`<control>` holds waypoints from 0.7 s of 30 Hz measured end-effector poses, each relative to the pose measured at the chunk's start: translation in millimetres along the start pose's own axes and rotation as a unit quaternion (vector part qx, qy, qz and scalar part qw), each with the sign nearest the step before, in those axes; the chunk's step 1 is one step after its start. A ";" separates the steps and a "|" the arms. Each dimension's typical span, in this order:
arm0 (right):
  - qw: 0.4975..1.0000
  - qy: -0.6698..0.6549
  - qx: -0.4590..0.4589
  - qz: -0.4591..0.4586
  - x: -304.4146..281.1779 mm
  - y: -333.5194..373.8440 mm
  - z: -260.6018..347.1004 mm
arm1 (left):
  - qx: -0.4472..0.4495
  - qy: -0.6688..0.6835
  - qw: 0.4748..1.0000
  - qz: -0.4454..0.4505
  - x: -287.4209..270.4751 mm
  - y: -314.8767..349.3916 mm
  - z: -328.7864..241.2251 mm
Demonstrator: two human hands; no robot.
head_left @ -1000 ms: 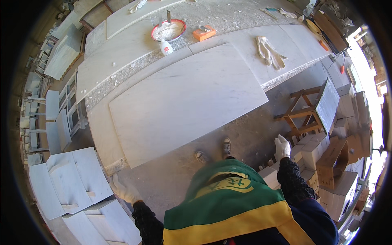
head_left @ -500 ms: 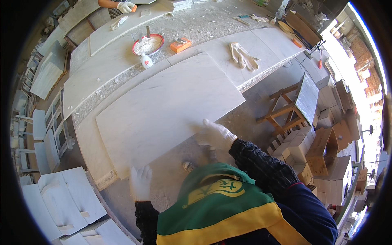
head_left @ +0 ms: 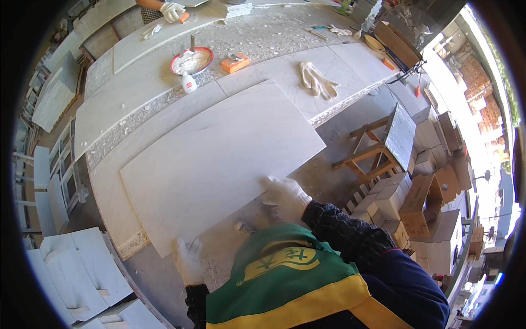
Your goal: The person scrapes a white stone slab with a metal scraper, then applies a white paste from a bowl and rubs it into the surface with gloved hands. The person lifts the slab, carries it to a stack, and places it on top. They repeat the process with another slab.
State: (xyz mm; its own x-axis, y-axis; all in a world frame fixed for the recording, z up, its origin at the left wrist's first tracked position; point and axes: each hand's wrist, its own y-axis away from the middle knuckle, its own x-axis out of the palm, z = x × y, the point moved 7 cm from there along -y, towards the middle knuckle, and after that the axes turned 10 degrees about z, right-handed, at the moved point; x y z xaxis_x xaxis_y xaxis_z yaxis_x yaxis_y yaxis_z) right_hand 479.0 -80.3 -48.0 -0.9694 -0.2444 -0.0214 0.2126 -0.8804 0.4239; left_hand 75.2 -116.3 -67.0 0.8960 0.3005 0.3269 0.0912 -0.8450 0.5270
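Observation:
A large white stone-look slab (head_left: pixel 224 159) with faint grey veining lies tilted across the near side of the workbench, its near edge jutting past the bench toward me. In a white glove, my left hand (head_left: pixel 189 262) grips the slab's near left corner. My right hand (head_left: pixel 286 194), gloved too, grips the near edge farther right, fingers partly hidden beneath. Beyond the slab are a red-rimmed bowl (head_left: pixel 206 60) of white paste with a tool standing in it, a white bottle (head_left: pixel 189 84), an orange block (head_left: pixel 235 64) and a spare glove (head_left: pixel 318 80).
Across the bench, a co-worker's gloved hand (head_left: pixel 172 11) holds a small orange thing. A wooden stand (head_left: pixel 378 143) and cardboard boxes (head_left: pixel 422 205) occupy the floor at right. White panels (head_left: pixel 82 268) stand at lower left. White debris litters the bench's middle (head_left: pixel 252 33).
The slab has moved a little toward me, over the bench's near edge, with both my hands drawing back along with it. The whole view has shifted slightly.

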 end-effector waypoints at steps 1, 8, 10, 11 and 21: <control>0.994 -0.104 -0.011 0.011 -0.5 1.7 2.3 | 0.016 -0.001 1.000 -0.007 -1.6 1.0 -1.3; 0.862 -0.267 -0.024 -0.431 -170.6 13.0 -28.4 | -0.001 -0.016 1.000 -0.010 -4.3 -4.6 -4.4; 0.731 -0.449 -0.048 -0.511 -201.9 27.9 -56.6 | 0.003 -0.038 0.999 -0.015 -5.2 -3.8 -5.2; 0.745 -0.449 -0.060 -0.489 -207.8 32.1 -64.1 | 0.006 -0.033 0.999 -0.014 -5.2 -3.4 -4.4; 0.941 -0.209 -0.027 -0.264 -125.4 54.1 -97.0 | 0.021 -0.020 1.000 -0.011 -13.0 -0.6 5.6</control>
State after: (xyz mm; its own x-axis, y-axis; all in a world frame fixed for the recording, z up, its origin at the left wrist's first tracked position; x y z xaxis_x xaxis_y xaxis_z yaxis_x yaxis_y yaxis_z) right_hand 624.0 -136.6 -110.2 -0.9027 0.4046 0.1462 -0.3176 -0.8560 0.4079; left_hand 65.9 -122.1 -76.0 0.9099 0.3026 0.2836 0.1287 -0.8561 0.5006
